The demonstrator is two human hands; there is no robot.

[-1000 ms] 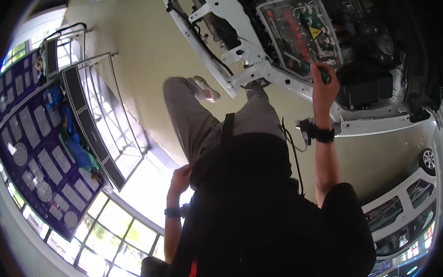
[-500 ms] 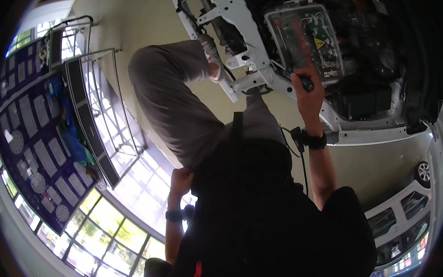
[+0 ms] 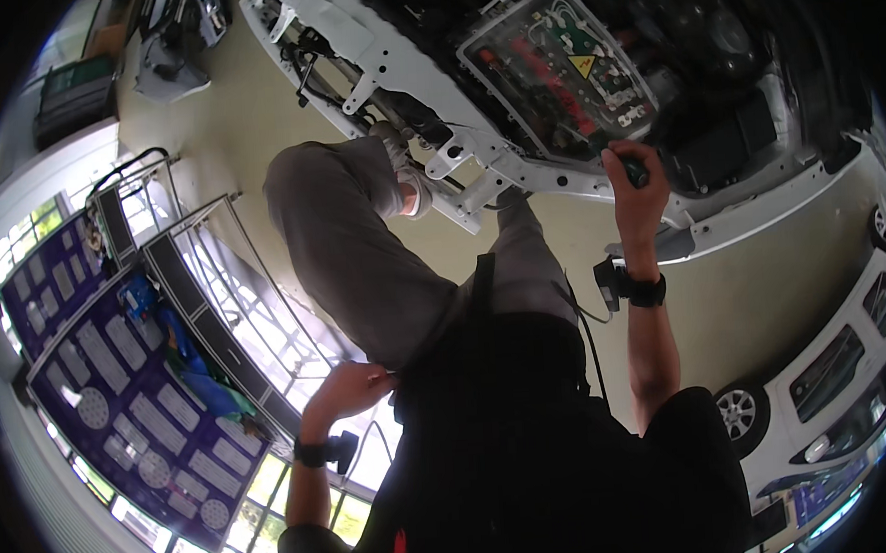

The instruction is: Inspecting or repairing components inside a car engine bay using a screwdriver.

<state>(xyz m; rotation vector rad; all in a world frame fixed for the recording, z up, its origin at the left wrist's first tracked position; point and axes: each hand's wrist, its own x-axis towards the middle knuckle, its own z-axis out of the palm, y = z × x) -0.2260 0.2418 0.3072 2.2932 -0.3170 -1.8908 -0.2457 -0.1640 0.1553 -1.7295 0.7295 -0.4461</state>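
The right hand (image 3: 641, 194) is wrapped round a tool (image 3: 637, 172) just below the box (image 3: 503, 93), which bears 1 yellow sign (image 3: 581, 66). The left hand (image 3: 349, 390), fingers curled, is well below and left of the box; whether it holds anything, I cannot tell.

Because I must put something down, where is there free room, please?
Bare floor shows between the right forearm and the white car, and between left knee, stand and car frame. The engine bay near the right hand is crowded.
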